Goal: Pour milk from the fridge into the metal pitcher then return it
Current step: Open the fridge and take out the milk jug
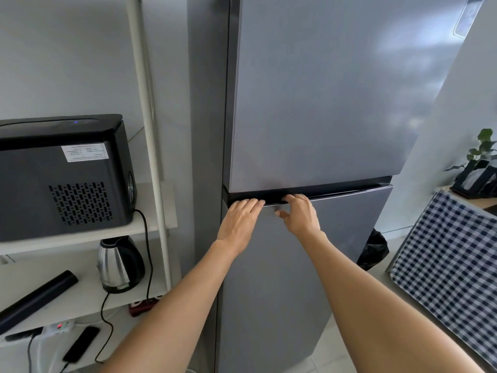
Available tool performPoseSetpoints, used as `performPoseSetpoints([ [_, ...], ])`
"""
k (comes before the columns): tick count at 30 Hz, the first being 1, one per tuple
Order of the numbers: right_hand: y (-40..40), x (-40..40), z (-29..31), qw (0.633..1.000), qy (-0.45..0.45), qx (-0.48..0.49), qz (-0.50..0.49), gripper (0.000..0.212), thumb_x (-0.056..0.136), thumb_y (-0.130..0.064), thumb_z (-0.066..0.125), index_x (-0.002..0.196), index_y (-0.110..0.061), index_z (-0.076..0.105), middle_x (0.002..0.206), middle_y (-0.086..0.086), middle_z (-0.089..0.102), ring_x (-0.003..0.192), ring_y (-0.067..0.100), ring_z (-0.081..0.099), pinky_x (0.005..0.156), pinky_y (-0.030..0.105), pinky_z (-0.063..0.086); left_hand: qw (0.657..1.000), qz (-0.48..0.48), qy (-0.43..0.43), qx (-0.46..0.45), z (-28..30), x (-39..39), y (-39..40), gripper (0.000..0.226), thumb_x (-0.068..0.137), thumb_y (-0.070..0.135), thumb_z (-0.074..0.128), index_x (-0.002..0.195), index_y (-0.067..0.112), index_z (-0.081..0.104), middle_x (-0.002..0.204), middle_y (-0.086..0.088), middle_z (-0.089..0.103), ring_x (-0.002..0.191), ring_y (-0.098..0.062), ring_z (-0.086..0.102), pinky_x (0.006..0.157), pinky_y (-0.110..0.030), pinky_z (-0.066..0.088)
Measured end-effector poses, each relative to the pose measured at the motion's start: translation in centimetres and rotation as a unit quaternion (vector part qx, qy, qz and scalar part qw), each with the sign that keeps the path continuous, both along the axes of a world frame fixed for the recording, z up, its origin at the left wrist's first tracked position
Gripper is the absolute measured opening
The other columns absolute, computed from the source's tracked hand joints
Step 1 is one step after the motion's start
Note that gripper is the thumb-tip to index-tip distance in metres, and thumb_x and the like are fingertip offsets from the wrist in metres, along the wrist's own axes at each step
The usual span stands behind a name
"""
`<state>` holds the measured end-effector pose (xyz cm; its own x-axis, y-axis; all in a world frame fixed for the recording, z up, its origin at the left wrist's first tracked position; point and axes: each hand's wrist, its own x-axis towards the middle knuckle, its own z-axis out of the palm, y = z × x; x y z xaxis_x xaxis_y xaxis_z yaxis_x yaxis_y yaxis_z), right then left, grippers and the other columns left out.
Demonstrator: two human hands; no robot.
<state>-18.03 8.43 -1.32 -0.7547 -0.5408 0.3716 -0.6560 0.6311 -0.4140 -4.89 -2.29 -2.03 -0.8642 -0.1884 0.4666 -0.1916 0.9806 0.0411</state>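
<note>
Fridge (317,90): tall, grey, two doors, both closed; upper door large, lower door (309,265) below it; a dark recessed handle groove (336,191) runs across the seam between the two.

Left hand (239,224): back up, fingers curled over the top edge of the lower door into the groove, near the door's left end; grasping that edge.

Right hand (300,214): just beside the left, apart from it; fingers hooked into the same groove, thumb pointing left against the door face; grasping the edge likewise.

Milk and metal pitcher: neither in view; the fridge interior is hidden behind the closed doors.

White shelf unit (150,130): stands left of the fridge; upper shelf carries a black boxy appliance (61,179) with a vented side, a white label and a small blue light on top; lower shelf carries a steel kettle (119,265) with black handle and base, and a long black bar-shaped object (35,300) lying tilted; black cords trail down to a power strip (57,328) with a red light; a dark flat device (80,344) lies near it.

Right side: checked blue-and-white cloth (449,267) draped over a surface edge; green plant (482,149) behind a black holder (476,181); black bag (373,250) on the floor beside the fridge.
</note>
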Motion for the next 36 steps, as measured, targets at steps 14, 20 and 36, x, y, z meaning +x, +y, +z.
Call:
performPoseSetpoints([
  [14, 5.8, 2.1, -1.0, 0.998, 0.037, -0.044, 0.036, 0.037, 0.093, -0.017, 0.06, 0.128, -0.005, 0.058, 0.127, 0.009, 0.059, 0.13, 0.025, 0.045, 0.091, 0.036, 0.044, 0.999, -0.029, 0.007, 0.013, -0.6, 2.7, 5.4, 0.082, 0.076, -0.011, 0.065, 0.147, 0.007, 0.029, 0.146, -0.008, 0.04, 0.134, -0.023, 0.038, 0.113, -0.031, 0.026],
  [20, 11.3, 3.9, -2.2, 0.996, 0.049, 0.051, 0.059, 0.055, 0.1, -0.032, 0.044, 0.148, -0.011, 0.03, 0.158, 0.005, 0.027, 0.149, 0.02, 0.01, 0.112, 0.038, 0.031, 0.998, -0.042, 0.03, -0.033, 0.3, 5.9, 8.6, 0.061, 0.079, 0.011, 0.072, 0.135, 0.005, 0.049, 0.138, -0.011, 0.052, 0.127, -0.026, 0.05, 0.108, -0.037, 0.038],
  [36, 28.4, 11.0, -3.0, 0.998, 0.023, -0.031, 0.048, 0.053, 0.102, -0.035, 0.038, 0.152, -0.02, 0.027, 0.16, 0.004, 0.023, 0.146, 0.019, 0.024, 0.114, 0.026, 0.022, 0.957, -0.173, 0.045, 0.228, 1.6, 8.6, 22.3, 0.046, 0.102, 0.031, 0.029, 0.143, 0.014, 0.041, 0.151, 0.002, 0.037, 0.14, -0.004, 0.028, 0.115, -0.017, 0.02],
])
